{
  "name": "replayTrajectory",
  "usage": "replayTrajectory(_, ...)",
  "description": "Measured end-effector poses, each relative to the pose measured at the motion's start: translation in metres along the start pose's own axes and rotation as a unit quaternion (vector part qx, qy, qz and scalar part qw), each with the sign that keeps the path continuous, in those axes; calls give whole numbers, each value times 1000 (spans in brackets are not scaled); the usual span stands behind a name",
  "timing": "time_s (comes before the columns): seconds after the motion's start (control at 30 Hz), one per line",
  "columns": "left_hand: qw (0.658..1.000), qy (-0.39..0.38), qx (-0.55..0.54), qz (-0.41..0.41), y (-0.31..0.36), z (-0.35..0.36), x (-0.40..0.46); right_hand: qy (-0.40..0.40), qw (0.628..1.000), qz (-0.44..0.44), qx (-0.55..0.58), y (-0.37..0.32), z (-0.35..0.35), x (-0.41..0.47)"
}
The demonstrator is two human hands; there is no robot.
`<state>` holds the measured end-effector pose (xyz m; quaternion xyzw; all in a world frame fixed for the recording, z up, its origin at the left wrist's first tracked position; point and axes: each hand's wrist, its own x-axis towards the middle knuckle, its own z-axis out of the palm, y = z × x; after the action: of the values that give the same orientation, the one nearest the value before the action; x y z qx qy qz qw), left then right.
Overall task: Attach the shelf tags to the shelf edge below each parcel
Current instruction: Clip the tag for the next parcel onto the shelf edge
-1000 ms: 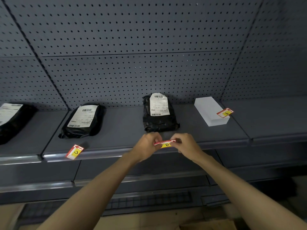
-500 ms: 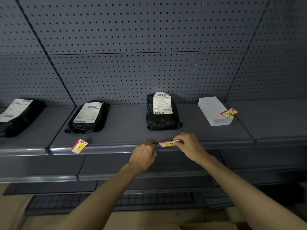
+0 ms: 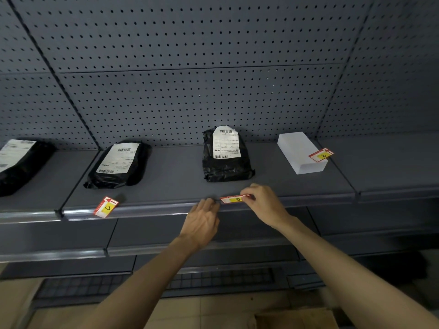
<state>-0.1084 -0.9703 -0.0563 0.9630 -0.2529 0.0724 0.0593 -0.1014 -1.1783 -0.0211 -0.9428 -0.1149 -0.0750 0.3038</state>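
Observation:
A red and yellow shelf tag marked D (image 3: 232, 199) lies along the shelf edge (image 3: 152, 208) below the middle black parcel (image 3: 225, 155). My right hand (image 3: 263, 205) pinches the tag's right end. My left hand (image 3: 203, 222) rests just left of the tag with its fingertips at the edge, holding nothing. Another tag marked C (image 3: 106, 207) lies at the edge below a second black parcel (image 3: 118, 162). A tag marked E (image 3: 321, 155) leans on the white box (image 3: 297, 150).
A third black parcel (image 3: 19, 160) sits at the far left. Grey pegboard (image 3: 190, 67) backs the shelf. Lower shelves (image 3: 71, 254) run beneath, and a cardboard box (image 3: 297, 320) stands on the floor at the bottom right.
The D tag has gone from between both hands down to the shelf edge. My left hand has let go of it and dropped lower; my right still holds its end.

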Motion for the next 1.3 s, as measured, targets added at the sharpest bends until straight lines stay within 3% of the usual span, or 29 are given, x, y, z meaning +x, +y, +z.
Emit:
replayTrajectory(0.57,999,-2,-35,-28,3,-5,4,-13,1000,0,-8,-4,4,5)
replayTrajectory(1.13,999,10,-33,-22,-1,-4,2,-103,985,-53,-130,-14,10,15)
replayTrajectory(1.3,999,16,-37,-26,-2,-5,5,-92,986,-38,-132,-14,16,21)
